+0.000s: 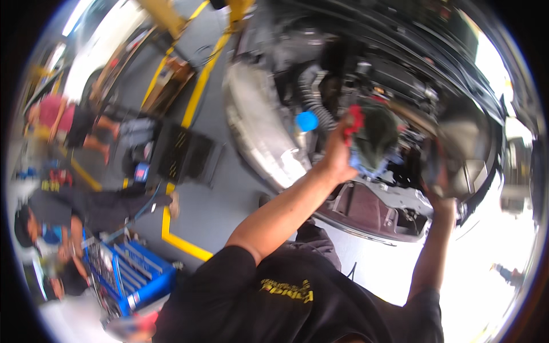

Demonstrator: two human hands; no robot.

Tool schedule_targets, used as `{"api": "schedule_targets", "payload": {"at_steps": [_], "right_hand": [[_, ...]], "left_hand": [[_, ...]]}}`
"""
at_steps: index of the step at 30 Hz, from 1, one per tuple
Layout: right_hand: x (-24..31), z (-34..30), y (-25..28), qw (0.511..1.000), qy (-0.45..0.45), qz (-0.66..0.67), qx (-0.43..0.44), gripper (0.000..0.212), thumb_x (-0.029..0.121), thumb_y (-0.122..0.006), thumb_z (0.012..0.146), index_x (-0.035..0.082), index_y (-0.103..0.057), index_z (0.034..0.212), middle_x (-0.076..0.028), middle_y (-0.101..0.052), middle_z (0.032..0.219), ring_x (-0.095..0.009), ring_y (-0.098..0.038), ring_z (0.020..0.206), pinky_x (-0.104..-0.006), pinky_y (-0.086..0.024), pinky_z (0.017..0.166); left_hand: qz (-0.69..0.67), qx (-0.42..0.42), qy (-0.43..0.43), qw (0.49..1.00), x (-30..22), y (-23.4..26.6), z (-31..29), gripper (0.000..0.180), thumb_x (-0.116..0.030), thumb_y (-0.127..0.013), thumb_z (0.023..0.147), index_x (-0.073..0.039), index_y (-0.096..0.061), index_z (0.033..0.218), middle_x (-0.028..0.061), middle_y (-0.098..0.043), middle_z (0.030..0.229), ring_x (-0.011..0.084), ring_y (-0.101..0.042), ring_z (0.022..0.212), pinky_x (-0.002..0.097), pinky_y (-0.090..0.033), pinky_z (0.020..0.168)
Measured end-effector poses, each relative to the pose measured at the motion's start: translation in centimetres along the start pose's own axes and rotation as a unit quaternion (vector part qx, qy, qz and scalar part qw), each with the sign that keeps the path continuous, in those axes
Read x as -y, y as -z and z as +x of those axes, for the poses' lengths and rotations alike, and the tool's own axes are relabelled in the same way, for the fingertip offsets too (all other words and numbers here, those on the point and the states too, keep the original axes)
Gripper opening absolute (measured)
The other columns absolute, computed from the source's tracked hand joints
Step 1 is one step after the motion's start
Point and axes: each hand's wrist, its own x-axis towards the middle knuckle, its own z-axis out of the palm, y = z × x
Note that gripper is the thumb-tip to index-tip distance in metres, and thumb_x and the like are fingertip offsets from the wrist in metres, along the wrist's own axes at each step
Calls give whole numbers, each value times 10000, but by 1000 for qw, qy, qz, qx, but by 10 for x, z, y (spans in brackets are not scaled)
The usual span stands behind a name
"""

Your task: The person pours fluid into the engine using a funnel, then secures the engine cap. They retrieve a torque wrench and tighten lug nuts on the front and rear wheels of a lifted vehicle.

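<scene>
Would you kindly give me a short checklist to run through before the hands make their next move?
1. Cloth bundle held by the left hand: ok.
2. Grip of the right hand: cannot tell, blurred.
3. Blue cap in place: ok, by its look.
4. Both ends of the ribbed hose attached: cannot tell.
5. Blue tool cart within reach: probably not ok, well off to the left.

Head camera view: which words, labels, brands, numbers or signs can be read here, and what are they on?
Black shirt: yellow lettering, upside down in this view and blurred; I won't copy it out.
Blue tool cart: a pale patch, perhaps a label, too small to read.
Small blue container: any markings too blurred to read.
Elsewhere: nothing legible.
</scene>
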Motion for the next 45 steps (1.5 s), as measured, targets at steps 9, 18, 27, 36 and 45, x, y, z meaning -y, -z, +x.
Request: {"api": "schedule_targets", "payload": {"at_steps": [9, 18, 27, 36, 45], "right_hand": [[-12, -31, -164, 991, -107, 34, 70, 415, 169, -607, 1030, 36, -522, 1414, -78, -632, 1229, -157, -645, 961, -315, -547, 828], [-103, 56, -504, 956, -124, 54, 259, 335, 104, -594, 1029, 11, -578, 1350, -71, -678, 1162, -160, -681, 975, -322, -568, 859], [-116, 210, -799, 951, -77, 5, 298, 238, 143, -545, 1073, 11, -601, 1263, -54, -705, 1002, -132, -689, 813, -281, -573, 685], [-189, 545, -1048, 928, -3, -51, 369, 200, 259, -545, 1102, 69, -583, 1150, -66, -671, 833, -146, -619, 598, -282, -538, 586], [-355, 913, -1304, 930, 102, -205, 288, 297, 249, -559, 1091, 11, -556, 1269, -143, -715, 905, -204, -733, 630, -330, -622, 572]], "left_hand": [[-46, -67, 34, 996, -143, -55, -169, 567, -477, -434, 1106, -64, -527, 1483, 155, -645, 1406, 273, -648, 1265, 453, -479, 1147], [53, -78, -257, 962, -379, -54, -364, 618, -476, -424, 1092, -42, -454, 1532, 158, -577, 1497, 297, -580, 1358, 489, -451, 1166], [43, -274, -439, 855, -497, -14, -510, 681, -506, -473, 1054, -79, -412, 1581, 165, -514, 1559, 344, -518, 1422, 511, -386, 1217], [54, -402, -524, 749, -587, 93, -487, 825, -605, -549, 975, -75, -400, 1589, 190, -483, 1585, 395, -477, 1452, 565, -343, 1236], [-74, -499, -465, 727, -721, 175, -345, 763, -531, -597, 983, -57, -438, 1560, 194, -539, 1531, 414, -549, 1375, 585, -409, 1178]]}}
